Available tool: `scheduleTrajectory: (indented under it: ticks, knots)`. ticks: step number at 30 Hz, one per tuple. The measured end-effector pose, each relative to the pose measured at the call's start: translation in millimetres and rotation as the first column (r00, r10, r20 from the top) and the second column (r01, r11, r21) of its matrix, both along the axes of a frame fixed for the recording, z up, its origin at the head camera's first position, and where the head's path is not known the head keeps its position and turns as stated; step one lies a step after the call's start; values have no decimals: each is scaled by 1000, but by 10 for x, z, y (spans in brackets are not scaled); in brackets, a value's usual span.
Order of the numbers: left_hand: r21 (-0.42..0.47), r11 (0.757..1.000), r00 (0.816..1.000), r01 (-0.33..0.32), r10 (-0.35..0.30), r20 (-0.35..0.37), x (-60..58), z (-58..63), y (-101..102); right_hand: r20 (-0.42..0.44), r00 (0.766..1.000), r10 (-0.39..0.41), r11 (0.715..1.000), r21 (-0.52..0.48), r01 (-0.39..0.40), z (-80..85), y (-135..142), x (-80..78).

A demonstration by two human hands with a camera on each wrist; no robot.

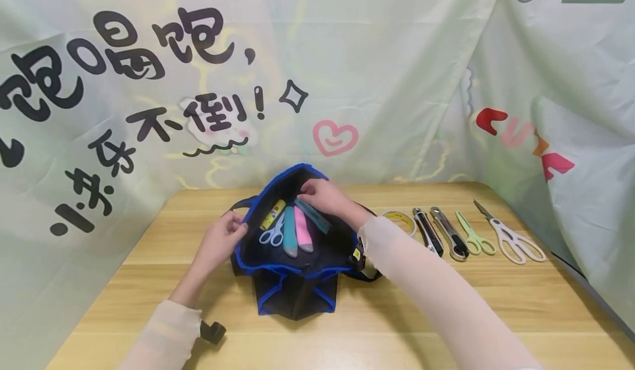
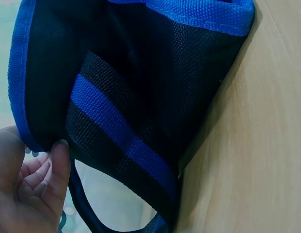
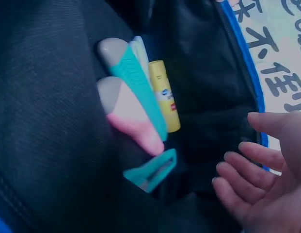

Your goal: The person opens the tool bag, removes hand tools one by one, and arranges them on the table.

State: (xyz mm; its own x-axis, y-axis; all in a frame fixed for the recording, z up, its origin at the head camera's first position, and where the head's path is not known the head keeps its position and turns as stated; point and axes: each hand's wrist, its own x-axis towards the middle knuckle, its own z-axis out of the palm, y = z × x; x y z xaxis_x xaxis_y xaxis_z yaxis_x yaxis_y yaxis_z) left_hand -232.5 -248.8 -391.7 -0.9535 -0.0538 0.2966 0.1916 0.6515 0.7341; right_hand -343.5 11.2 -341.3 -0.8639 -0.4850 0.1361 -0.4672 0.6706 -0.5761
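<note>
A black bag with blue edging stands with its mouth spread. My left hand pinches its left edge; in the left wrist view the thumb presses the cloth. My right hand reaches over the far rim into the mouth, fingers loosely bent with nothing in them, as the right wrist view shows. Close below it lies a flat teal utility knife. Beside that are a pink grey-ended handle, a teal grey-ended handle, small pale-blue scissors and a yellow glue stick.
Right of the bag lie a tape roll, a black utility knife, a silver utility knife, green scissors and large white scissors. A printed cloth hangs behind the wooden table.
</note>
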Motion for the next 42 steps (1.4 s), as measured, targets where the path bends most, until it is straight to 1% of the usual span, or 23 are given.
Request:
scheduleTrajectory:
  ticks: [2, 5, 12, 17, 22, 26, 32, 37, 40, 42]
  knots:
    - [6, 1000, 1000, 3, -3, 3, -2, 4, 9, 0, 1000, -20, 1000, 22, 20, -70, -11, -25]
    - [12, 1000, 1000, 5, -5, 9, -4, 11, 20, 6, 999, -38, 999, 29, 38, -172, -10, -52]
    - [37, 999, 999, 19, -20, 32, -23, -5, 26, 17, 999, -39, 999, 12, 38, -403, 30, -97]
    - [54, 998, 999, 26, -28, 39, -29, -13, 38, 20, 997, -77, 997, 32, 77, -510, 46, -105]
    - [57, 998, 998, 30, -33, 48, -21, -1, 55, 23, 991, -129, 988, 86, 126, -573, 48, -90]
    - [58, 998, 998, 28, -32, 53, -17, 12, 64, 19, 991, -134, 985, 113, 131, -617, 42, -98]
    - [61, 998, 998, 28, -32, 63, -10, 20, 68, 44, 993, -111, 985, 136, 104, -642, 36, -116]
    - [70, 997, 998, 27, -31, 55, -3, 8, 61, 95, 991, -92, 988, 137, 79, -628, 10, -125]
    - [71, 997, 998, 19, -23, 61, 7, -13, 50, 120, 991, -65, 990, 130, 49, -615, -9, -125]
    - [69, 998, 998, 15, -19, 67, 13, -26, 39, 116, 992, -39, 992, 127, 24, -596, -22, -124]
